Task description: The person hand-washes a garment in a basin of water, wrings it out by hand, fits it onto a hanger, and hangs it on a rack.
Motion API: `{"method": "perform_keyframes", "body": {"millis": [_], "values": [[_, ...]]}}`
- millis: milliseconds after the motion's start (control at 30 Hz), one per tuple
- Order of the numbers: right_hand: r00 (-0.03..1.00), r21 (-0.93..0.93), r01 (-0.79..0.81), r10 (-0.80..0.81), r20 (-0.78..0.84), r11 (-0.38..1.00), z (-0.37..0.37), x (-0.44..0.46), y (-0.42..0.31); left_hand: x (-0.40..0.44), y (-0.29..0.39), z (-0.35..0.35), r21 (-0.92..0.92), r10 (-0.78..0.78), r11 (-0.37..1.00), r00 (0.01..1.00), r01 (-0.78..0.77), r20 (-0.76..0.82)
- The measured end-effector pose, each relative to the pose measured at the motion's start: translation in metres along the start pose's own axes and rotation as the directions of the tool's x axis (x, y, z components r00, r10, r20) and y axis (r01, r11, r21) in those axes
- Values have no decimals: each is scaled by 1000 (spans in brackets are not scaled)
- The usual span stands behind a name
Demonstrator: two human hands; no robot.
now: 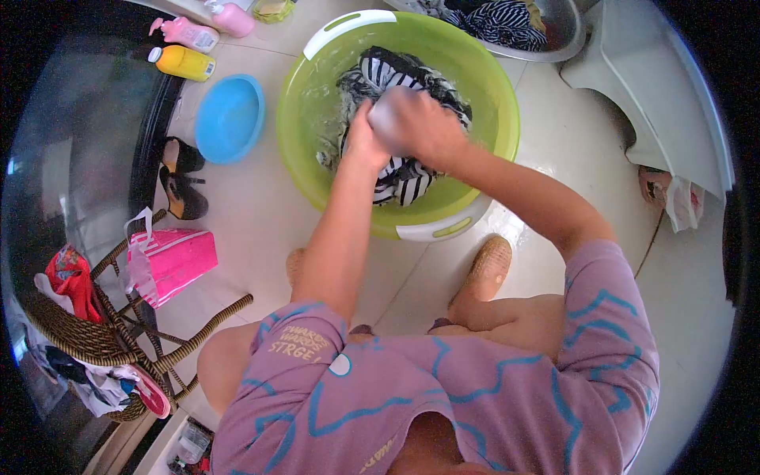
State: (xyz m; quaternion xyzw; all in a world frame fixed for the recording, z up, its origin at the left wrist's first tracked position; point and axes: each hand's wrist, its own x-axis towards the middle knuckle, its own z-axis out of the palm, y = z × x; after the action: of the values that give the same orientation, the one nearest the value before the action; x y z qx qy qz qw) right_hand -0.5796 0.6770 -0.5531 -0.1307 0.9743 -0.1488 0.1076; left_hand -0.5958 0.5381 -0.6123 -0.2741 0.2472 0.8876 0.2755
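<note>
A green basin (293,142) with white handles stands on the floor in front of me, holding wet black-and-white striped cloth (416,186). Over this cloth my two hands meet around a whitish, blurred object (385,119) whose kind I cannot make out. My left hand (362,141) is closed at its left side. From the right, my right hand (434,133) is closed against the same object, its fingers partly smeared by motion. The hands and forearms hide part of the cloth below.
A blue basin (229,119), yellow bottle (184,62) and pink pump bottle (186,35) are at left, near black shoes (184,194). A metal bowl (566,43) holds more cloth behind. A pink bag (180,257) stands by a wicker chair (67,328).
</note>
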Motion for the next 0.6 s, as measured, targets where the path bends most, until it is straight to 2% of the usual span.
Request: {"method": "perform_keyframes", "body": {"millis": [67,167,200,233,267,300,333,367,400,467,500,567,600], "values": [[966,-146,167,-192,-175,975,36,-5,7,24,-11,-10,95,134,988,983,-122,-124],[939,-272,339,-306,156,901,44,21,25,25,-11,-6,50,68,997,996,-65,-54],[977,-155,176,-152,151,972,34,26,23,23,-10,-2,40,63,997,998,-62,-26],[986,-35,1,4,164,999,14,33,15,26,-8,-4,103,91,991,994,-84,-63],[968,82,-177,158,195,981,4,38,11,28,-8,-7,95,105,990,994,-102,-28],[960,224,-270,244,138,936,1,42,18,21,-7,0,86,118,989,993,-118,6],[927,257,-304,346,-141,918,5,50,13,15,-6,5,76,132,988,991,-135,37],[948,404,-222,294,-125,887,6,46,17,15,-3,5,105,81,990,991,-93,108],[964,542,-140,240,-116,828,-17,31,2,7,-2,12,46,84,995,985,-92,149],[952,267,71,15,-306,961,-34,7,-19,-20,2,39,-70,95,994,968,-81,231],[921,106,165,-114,-373,981,-38,0,-25,-25,3,43,-122,130,987,957,-101,259],[916,62,148,-113,-385,987,-39,-5,-33,-20,2,40,-147,203,975,929,-164,311],[914,40,140,-113,-390,989,-38,-6,-34,-16,0,36,-221,179,970,908,-99,378]]}}
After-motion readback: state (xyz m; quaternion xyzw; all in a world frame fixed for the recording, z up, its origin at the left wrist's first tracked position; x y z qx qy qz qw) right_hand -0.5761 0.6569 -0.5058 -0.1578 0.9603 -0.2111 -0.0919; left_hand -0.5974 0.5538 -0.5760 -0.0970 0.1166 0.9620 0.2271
